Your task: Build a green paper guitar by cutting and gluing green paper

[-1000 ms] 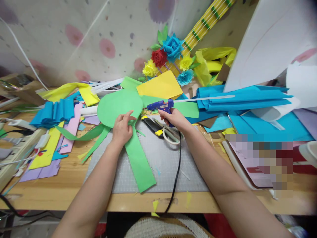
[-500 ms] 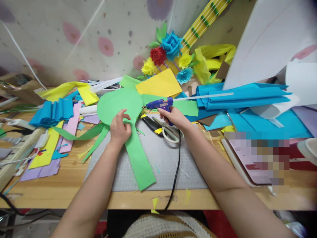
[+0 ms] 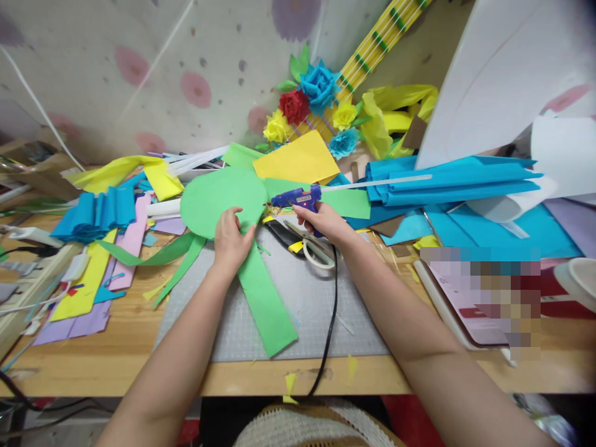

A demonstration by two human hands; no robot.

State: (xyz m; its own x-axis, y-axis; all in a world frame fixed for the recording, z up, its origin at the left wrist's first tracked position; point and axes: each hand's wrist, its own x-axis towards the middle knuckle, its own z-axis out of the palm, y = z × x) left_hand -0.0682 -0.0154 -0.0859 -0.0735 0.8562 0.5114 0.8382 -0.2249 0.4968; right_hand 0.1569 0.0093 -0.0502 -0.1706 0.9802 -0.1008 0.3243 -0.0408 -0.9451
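Note:
My right hand [image 3: 321, 220] is wrapped round the grip of a blue hot glue gun [image 3: 298, 197], its nozzle pointing left at the right edge of a rounded green paper shape [image 3: 218, 192]. A long white glue stick [image 3: 382, 182] sticks out of the gun's back. My left hand [image 3: 233, 242] lies at the lower edge of the green shape, fingers curled and thumb on the upper end of a green paper strip [image 3: 270, 310]; its fingertips are partly hidden. Scissors [image 3: 319, 253] and a black-and-yellow utility knife [image 3: 282, 234] lie below the gun.
A grey cutting mat [image 3: 326, 316] lies under the work, crossed by the gun's black cord [image 3: 329, 335]. Blue paper [image 3: 451, 180] is piled at right, near a phone-like device [image 3: 447, 304]. Paper flowers [image 3: 319, 87] stand at the back. Colored scraps [image 3: 84, 279] and a power strip [image 3: 41, 292] lie left.
My left hand has shifted slightly right, its thumb now stretched over the green strip, whose lower end has swung a little right. The glue gun stays almost in place.

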